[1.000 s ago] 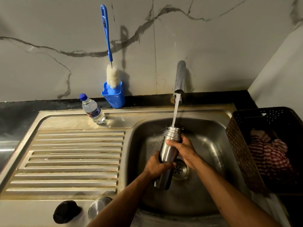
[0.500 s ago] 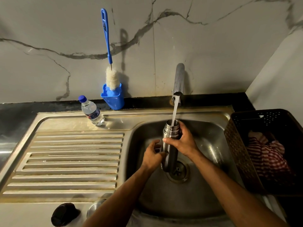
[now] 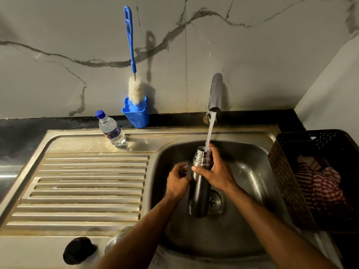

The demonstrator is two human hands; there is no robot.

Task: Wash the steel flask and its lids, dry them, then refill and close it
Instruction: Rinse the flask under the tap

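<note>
My right hand (image 3: 215, 172) grips the flask (image 3: 201, 181) at its neck, thumb across the front, fingers curled round the back. My left hand (image 3: 177, 180) has come off the body: a second ago it clasped the lower half, now its fingers sit loosely curled at the flask's 9 o'clock, just beside the steel, maybe brushing it, holding nothing. So the hold is one-handed.

Other change: the flask was tilted with the stream (image 3: 210, 131) hitting near its shoulder; now it stands nearly upright, raised, and the water drops straight into the open mouth. I read that as outside rinse over, inside rinse started. Still early in the wash; drying, refill and closing not yet done.

The flask hangs over the drain (image 3: 215, 201) in the sink (image 3: 252, 152), base clear of the floor as far as I can tell. Tap (image 3: 215, 92) at 12 o'clock from the hands. Both lids wait at 7 o'clock on the sink's front edge: black lid (image 3: 78, 250), steel lid (image 3: 113, 242) half hidden by my left forearm. Brush (image 3: 134, 86) in its holder (image 3: 137, 115) at 11 o'clock, untouched. Water bottle (image 3: 110, 129) at 10 o'clock. Basket (image 3: 314, 177) at 3 o'clock.
</note>
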